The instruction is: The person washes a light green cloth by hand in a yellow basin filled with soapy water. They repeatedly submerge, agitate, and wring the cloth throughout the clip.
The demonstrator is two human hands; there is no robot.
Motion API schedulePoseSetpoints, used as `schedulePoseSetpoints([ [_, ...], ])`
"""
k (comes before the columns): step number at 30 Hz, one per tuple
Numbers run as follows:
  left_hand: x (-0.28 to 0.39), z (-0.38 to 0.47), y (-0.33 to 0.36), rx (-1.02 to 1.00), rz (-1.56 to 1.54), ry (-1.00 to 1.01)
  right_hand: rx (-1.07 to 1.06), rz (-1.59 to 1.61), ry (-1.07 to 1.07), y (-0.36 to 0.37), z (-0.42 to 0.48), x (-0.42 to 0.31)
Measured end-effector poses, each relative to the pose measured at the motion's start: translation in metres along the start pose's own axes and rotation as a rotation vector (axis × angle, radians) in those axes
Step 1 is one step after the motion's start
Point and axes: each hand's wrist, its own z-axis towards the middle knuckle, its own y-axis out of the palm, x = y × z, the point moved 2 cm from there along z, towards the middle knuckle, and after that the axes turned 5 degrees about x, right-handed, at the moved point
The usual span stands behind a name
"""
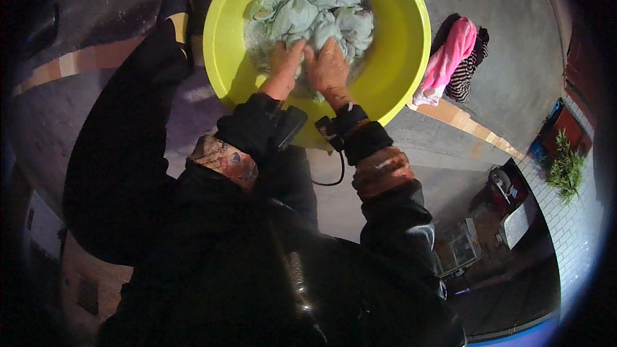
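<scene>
A wide yellow-green plastic basin [402, 33] stands on the floor before me. In it lies a bunched, soaked pale green cloth [294, 17], with soapy water and foam around its edges. My left hand [284, 65] grips the near side of the cloth, its fingertips partly hidden in the folds. Close beside it, my right hand [330, 67] has its fingers curled over another fold of the same cloth. The two thumbs almost meet between the hands.
A pink garment [455, 53] and a black-and-white striped garment [463, 79] lie on the concrete floor [520, 58] right of the basin. My shoe [174, 7] is at its left. A strip of tan tiles [462, 123] crosses the floor; a green plant [565, 168] stands far right.
</scene>
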Motion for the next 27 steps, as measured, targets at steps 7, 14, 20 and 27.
schedulePoseSetpoints([
  [7, -0.009, 0.009, -0.010, -0.234, -0.012, 0.035, -0.124, -0.057, 0.080, 0.036, 0.012, 0.009],
  [14, -0.020, 0.012, -0.009, -0.580, -0.370, 0.206, -0.139, 0.547, 0.115, -0.025, -0.014, -0.026],
  [20, -0.021, 0.001, 0.012, -0.298, -0.233, 0.030, -0.001, 0.432, 0.250, -0.062, -0.001, -0.032],
  [27, -0.010, -0.003, 0.012, -0.322, -0.234, 0.025, 0.093, 0.353, 0.212, -0.042, -0.004, 0.001],
])
